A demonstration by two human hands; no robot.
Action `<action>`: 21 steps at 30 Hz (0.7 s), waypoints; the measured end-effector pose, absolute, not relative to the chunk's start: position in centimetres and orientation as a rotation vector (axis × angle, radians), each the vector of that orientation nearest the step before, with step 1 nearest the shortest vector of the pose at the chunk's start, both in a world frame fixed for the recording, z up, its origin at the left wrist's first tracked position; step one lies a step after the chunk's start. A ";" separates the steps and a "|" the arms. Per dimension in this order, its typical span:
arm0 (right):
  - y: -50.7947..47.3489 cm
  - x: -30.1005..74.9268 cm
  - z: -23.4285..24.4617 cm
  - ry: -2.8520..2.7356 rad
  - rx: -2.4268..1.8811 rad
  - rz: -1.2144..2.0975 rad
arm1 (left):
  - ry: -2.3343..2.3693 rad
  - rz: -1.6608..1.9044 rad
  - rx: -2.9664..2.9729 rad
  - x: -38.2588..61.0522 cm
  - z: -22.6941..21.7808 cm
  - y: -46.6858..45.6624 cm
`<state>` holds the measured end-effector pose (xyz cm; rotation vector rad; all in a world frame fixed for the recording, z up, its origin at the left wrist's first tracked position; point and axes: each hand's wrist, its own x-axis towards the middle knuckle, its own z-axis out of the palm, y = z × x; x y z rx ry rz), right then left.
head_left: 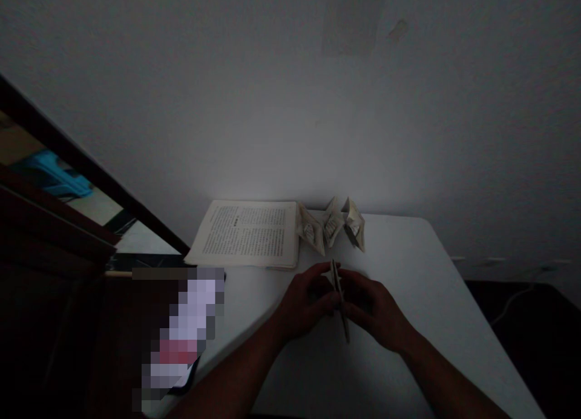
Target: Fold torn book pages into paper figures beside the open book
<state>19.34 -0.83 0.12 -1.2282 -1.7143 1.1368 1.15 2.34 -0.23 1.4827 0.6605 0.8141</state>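
My left hand and my right hand meet over the white table, both pinching a folded sheet of printed paper that stands on edge between them. The fingers of both hands are closed on the sheet. Just beyond the hands, three folded paper shapes made from printed pages stand in a row near the wall. An open stack of printed pages lies to their left.
A plain wall rises right behind the table. A dark wooden frame slants at the left, with a blue object behind it. A blurred-out patch covers the table's near left corner. Dark floor and a pale cable lie at the right.
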 end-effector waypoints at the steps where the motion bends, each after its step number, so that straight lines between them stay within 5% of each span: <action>1: -0.8 19.3 0.1 -1.713 -1.226 1.139 | 0.659 0.814 1.482 1.1 -0.2 2.3; 21: -0.8 19.5 -0.1 -1.619 -1.095 1.256 | 0.639 0.844 1.472 0.9 -0.3 2.5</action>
